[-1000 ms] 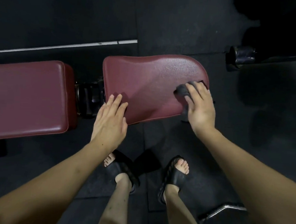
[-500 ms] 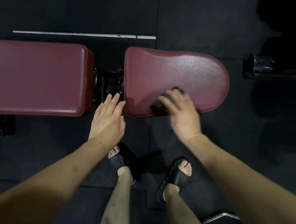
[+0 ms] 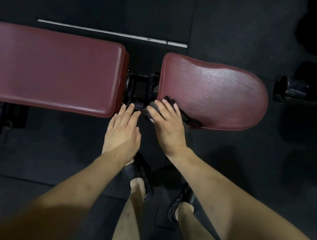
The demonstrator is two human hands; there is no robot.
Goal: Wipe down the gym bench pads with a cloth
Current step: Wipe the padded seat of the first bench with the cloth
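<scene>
Two maroon pads make up the bench: a long back pad (image 3: 55,71) on the left and a rounded seat pad (image 3: 216,93) on the right. My right hand (image 3: 167,126) presses a dark cloth (image 3: 189,120) onto the seat pad's near left corner, and the cloth hangs over the near edge. My left hand (image 3: 122,132) hovers flat with fingers apart just before the gap between the pads, its fingertips by the back pad's near right corner. It holds nothing.
A black metal hinge bracket (image 3: 141,85) joins the two pads. A white floor line (image 3: 113,32) runs behind the bench on dark rubber mats. A black roller end (image 3: 291,89) sticks out at the right. My feet in black sandals (image 3: 141,176) stand below.
My right hand slid the cloth leftward along the seat pad's near edge, from its right end to its left corner. My left hand came off the seat pad and now hovers by the gap.
</scene>
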